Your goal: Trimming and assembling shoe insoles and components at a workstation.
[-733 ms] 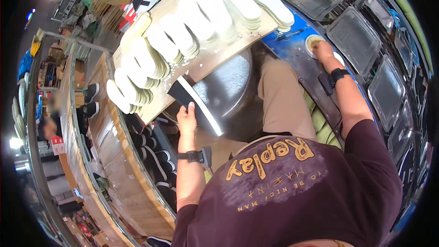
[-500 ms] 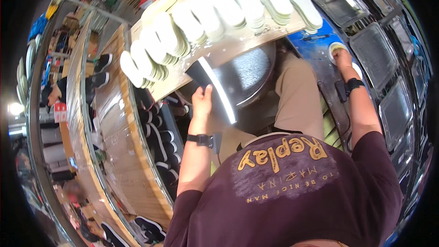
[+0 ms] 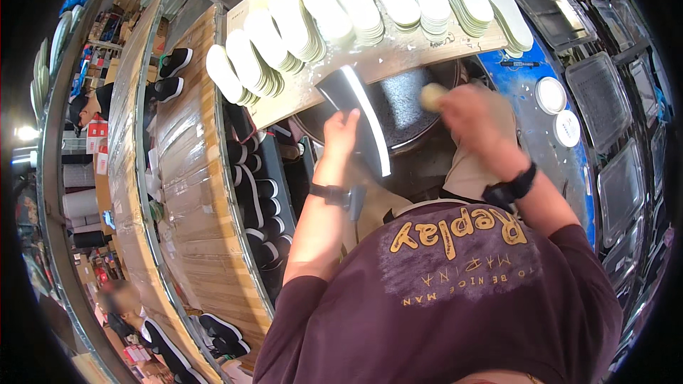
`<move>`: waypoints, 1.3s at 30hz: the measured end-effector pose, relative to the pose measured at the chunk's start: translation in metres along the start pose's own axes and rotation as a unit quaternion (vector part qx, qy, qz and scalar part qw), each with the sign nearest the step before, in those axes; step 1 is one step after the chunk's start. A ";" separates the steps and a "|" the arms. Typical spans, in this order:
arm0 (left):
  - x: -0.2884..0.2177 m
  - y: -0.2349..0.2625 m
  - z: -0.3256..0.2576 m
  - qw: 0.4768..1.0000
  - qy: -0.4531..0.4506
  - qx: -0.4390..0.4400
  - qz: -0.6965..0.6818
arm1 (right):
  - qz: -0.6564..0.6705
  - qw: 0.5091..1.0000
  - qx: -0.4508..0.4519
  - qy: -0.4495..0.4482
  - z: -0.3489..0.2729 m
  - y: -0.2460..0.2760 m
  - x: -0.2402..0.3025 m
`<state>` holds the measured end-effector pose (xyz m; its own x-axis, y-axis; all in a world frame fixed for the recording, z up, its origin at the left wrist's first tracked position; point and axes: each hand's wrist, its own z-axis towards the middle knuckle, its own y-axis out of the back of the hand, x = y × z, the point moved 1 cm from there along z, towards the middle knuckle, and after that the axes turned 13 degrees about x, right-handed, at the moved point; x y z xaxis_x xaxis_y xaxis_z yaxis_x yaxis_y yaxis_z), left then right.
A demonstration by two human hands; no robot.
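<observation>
The left hand is gripping the near end of a dark sole with a pale edge, fingers closed on it, holding it tilted above a round dark pan. The right hand is closed around a small pale lump, blurred, just right of the sole and over the same pan. The hands are sitting apart, the sole lying between them and nearer the left. Both wrists are wearing dark bands.

What the lump is cannot be made out, and the right fingers are smeared by motion. The near rim of the pan is hiding behind the forearms and the maroon shirt, which is filling the lower picture. The far part of the pan is tucked under a wooden board.

On that board, rows of stacked white insoles are fanning across the top, from left to right. To the right, two small white lids are lying on a blue surface, with clear plastic trays beyond. To the left, a long wooden bench is curving away, with black shoes lined beside it and two more on top. Another person is showing at the far left edge.
</observation>
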<state>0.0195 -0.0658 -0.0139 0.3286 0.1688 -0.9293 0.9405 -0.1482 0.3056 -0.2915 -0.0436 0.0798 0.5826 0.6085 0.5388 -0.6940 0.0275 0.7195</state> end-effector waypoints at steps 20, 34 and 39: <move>0.006 -0.007 0.009 1.000 0.016 0.016 0.016 | 0.058 0.986 0.152 0.028 0.041 -0.107 0.024; -0.054 0.048 -0.048 0.998 -0.014 -0.060 0.011 | 0.188 0.956 0.225 -0.026 0.008 -0.026 0.040; -0.040 0.209 -0.069 0.964 -0.022 -0.199 0.176 | 0.128 0.962 0.219 -0.098 -0.019 0.006 0.036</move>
<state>0.2091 -0.0360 0.1017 0.6370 0.1340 -0.7591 0.7335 0.1974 0.6504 -0.2828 -0.0069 0.0952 0.5153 0.3886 0.7638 -0.6049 -0.4665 0.6454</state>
